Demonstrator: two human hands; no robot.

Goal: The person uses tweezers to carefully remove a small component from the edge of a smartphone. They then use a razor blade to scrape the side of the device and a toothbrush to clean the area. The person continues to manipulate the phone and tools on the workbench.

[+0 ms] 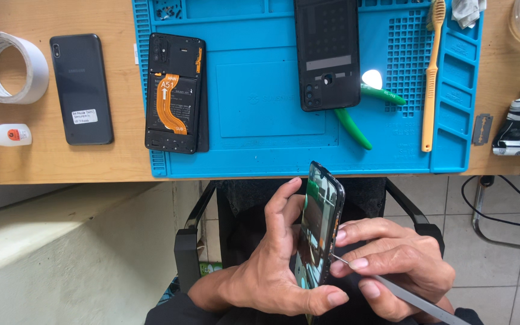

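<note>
While an opened phone [319, 232] is gripped edge-on by the curled fingers of the left hand [272, 265], a thin metal tool [392, 289] is pinched in the right hand [392, 259], tip at the phone's edge. Both are held below the desk edge, where a blue mat [260, 138] bears another opened phone [174, 93], a back cover [327, 54] and green-handled pliers [362, 114].

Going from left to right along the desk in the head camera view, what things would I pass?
Roll of white tape → black phone lying face down → opened phone with orange ribbon cable → black phone back cover → green-handled pliers → yellow brush → razor blade.
</note>
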